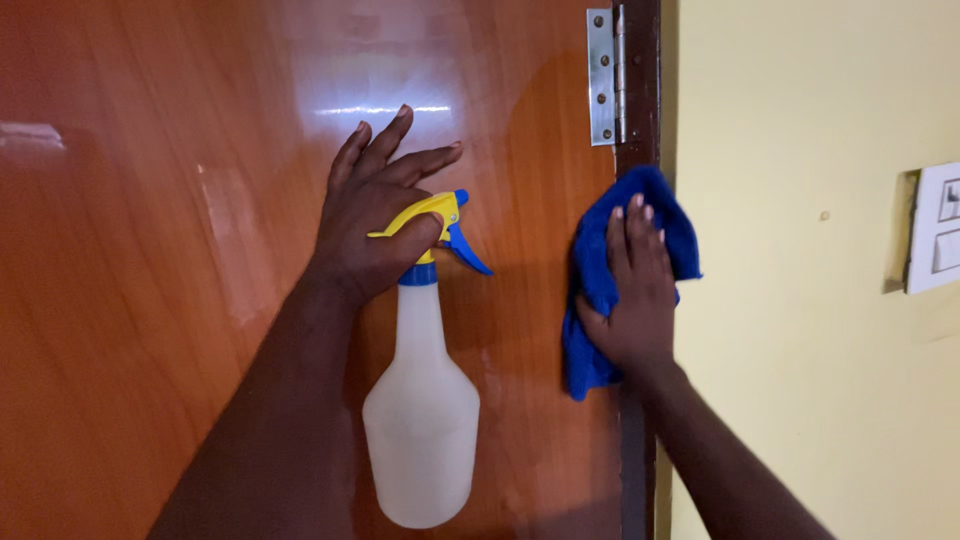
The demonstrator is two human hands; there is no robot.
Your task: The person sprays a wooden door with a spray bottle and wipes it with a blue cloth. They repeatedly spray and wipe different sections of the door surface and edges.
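My left hand (375, 215) holds a white spray bottle (421, 410) by its yellow and blue trigger head (445, 225), thumb hooked over the neck, fingers spread flat against the glossy brown wooden door (150, 250). The bottle hangs down from the hand. My right hand (635, 290) presses a blue cloth (590, 290) flat against the door's right edge, just below a metal hinge (602, 78).
A dark door frame strip (638, 90) runs down beside the hinge. To the right is a pale yellow wall (800, 300) with a white switch plate (938, 228) at the far right edge.
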